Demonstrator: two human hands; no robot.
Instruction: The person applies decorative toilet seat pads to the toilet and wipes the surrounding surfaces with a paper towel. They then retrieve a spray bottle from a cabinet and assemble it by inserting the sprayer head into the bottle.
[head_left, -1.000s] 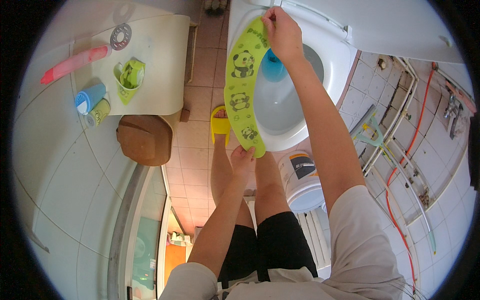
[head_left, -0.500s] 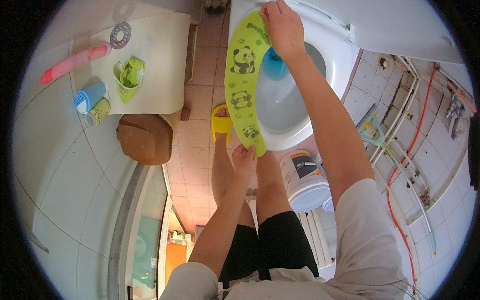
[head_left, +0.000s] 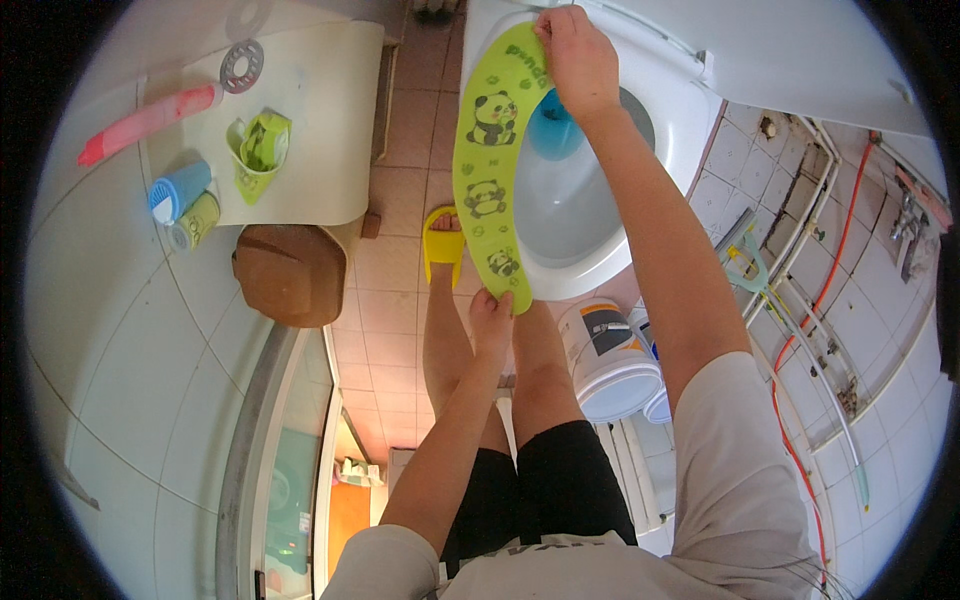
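Note:
A curved green toilet seat pad with printed pandas lies along the left side of the white toilet seat. My right hand pinches the pad's far end, near the back of the toilet. With thumb and fingers, my left hand grips its near end, just off the front left of the bowl. The pad's outer edge overhangs the floor. Blue water shows in the toilet bowl, partly hidden by the pad and my right wrist.
A cream top at the left bears a green package, a pink bottle and a blue container. Below it stands a brown-lidded bin. White buckets stand before the toilet; pipes and an orange hose run along the right.
The pad and both hands have shifted very slightly to the right. Both ends of the pad remain held.

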